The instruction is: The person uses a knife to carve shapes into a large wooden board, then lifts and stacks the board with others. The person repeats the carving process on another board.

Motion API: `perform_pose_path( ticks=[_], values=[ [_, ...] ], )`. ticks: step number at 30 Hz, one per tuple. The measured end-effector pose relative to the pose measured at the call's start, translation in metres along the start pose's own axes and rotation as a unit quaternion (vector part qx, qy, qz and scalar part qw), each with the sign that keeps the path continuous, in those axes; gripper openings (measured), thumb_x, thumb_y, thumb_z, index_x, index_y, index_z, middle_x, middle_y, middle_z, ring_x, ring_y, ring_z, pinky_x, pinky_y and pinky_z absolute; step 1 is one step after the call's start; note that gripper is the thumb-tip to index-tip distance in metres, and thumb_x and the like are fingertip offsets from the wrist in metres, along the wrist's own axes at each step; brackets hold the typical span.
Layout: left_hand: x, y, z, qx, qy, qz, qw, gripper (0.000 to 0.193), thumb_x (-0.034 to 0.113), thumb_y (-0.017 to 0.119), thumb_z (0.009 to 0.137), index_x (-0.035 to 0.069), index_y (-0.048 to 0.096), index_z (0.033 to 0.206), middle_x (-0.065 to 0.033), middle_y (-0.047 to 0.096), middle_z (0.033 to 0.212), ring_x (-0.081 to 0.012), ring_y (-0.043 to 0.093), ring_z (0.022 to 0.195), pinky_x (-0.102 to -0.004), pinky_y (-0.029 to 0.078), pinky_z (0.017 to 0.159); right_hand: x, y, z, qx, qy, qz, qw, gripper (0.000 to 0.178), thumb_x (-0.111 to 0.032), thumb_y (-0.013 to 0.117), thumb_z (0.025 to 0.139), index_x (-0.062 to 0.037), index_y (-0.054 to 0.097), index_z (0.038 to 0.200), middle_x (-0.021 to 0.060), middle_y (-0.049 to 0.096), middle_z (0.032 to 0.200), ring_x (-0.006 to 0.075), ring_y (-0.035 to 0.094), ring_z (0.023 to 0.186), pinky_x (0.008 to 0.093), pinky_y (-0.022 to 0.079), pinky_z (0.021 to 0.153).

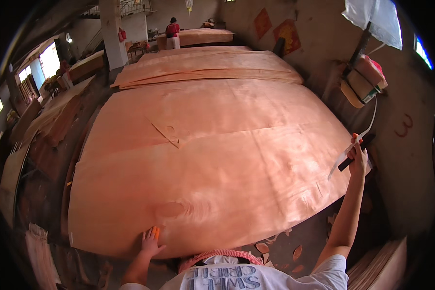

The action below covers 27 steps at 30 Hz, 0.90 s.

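In front of me lies a large reddish-tan wood veneer sheet [217, 169], with a dark knot near its close edge and a thin dark split or sliver [164, 135] farther off. Fingers spread, my left hand [152, 243] rests flat at its near left edge, orange covers on some fingers. My right hand [356, 153] is closed on a strip of white tape [340, 162] over the sheet's right edge. That tape runs up to a hanging holder [360, 84]. A dark straight bar [345, 164] crosses at my right hand; whether I grip it too is unclear.
More veneer sheets [212, 65] overlap beyond this one. Stacked boards [58, 113] line the left side. Veneer scraps [297, 252] litter the floor at near right, beside a veneer pile [382, 266]. A person in red [173, 30] stands at a far table. A wall bounds the right.
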<state>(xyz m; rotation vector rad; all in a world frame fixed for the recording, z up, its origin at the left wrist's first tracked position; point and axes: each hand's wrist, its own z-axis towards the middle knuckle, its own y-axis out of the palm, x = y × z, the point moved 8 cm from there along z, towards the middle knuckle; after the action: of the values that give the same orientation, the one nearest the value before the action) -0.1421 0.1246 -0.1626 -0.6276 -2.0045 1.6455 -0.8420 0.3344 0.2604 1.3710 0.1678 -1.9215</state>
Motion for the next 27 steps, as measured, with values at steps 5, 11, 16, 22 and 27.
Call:
perform_pose_path(
  ticks=[5,11,16,22,27],
  values=[
    [-0.001,-0.006,0.0,0.002,-0.002,-0.006,1.0,0.089,0.049,0.062,0.067,0.008,0.023,0.135,-0.0104,0.024,0.139,-0.0225,0.021,0.129,-0.049,0.016,0.103,0.02,-0.009,0.0,0.012,0.017,-0.083,0.996,0.019,-0.018,0.052,0.087,-0.0039,0.056,0.1,-0.0019,0.052,0.079,-0.0004,0.026,0.044,0.0158,0.019,0.039],
    [0.0,-0.001,0.001,-0.005,-0.006,-0.009,1.0,0.088,0.049,0.061,0.068,0.009,0.022,0.135,-0.0105,0.023,0.139,-0.0229,0.021,0.129,-0.0487,0.016,0.103,0.021,0.0,0.016,0.038,0.0,-0.03,0.999,0.022,-0.022,0.053,0.087,-0.0034,0.058,0.097,-0.0026,0.053,0.077,0.0004,0.025,0.043,0.0176,0.02,0.04],
    [0.003,0.003,0.005,-0.012,-0.009,0.0,1.0,0.089,0.049,0.061,0.068,0.009,0.021,0.136,-0.0103,0.024,0.139,-0.023,0.021,0.129,-0.0487,0.017,0.103,0.024,0.008,0.002,-0.041,-0.045,-0.007,0.998,0.023,-0.018,0.048,0.09,-0.0024,0.056,0.106,-0.0024,0.052,0.087,-0.0008,0.026,0.048,0.0168,0.021,0.042],
    [0.002,-0.002,0.004,-0.014,-0.016,-0.015,1.0,0.089,0.05,0.061,0.068,0.009,0.022,0.136,-0.0102,0.025,0.138,-0.023,0.022,0.129,-0.0488,0.017,0.103,0.017,0.025,-0.019,-0.062,-0.038,0.077,0.994,0.017,-0.018,0.048,0.09,-0.0069,0.055,0.1,-0.0043,0.047,0.078,-0.0012,0.026,0.049,0.0154,0.021,0.041],
    [0.001,-0.002,0.003,-0.006,-0.008,-0.018,1.0,0.088,0.05,0.061,0.068,0.009,0.023,0.135,-0.0102,0.026,0.138,-0.0227,0.022,0.129,-0.0472,0.017,0.104,0.023,0.009,-0.019,0.009,-0.016,0.061,0.998,0.014,-0.019,0.051,0.088,-0.0071,0.055,0.095,-0.0057,0.05,0.075,0.0002,0.026,0.045,0.0162,0.017,0.036]
  ],
)
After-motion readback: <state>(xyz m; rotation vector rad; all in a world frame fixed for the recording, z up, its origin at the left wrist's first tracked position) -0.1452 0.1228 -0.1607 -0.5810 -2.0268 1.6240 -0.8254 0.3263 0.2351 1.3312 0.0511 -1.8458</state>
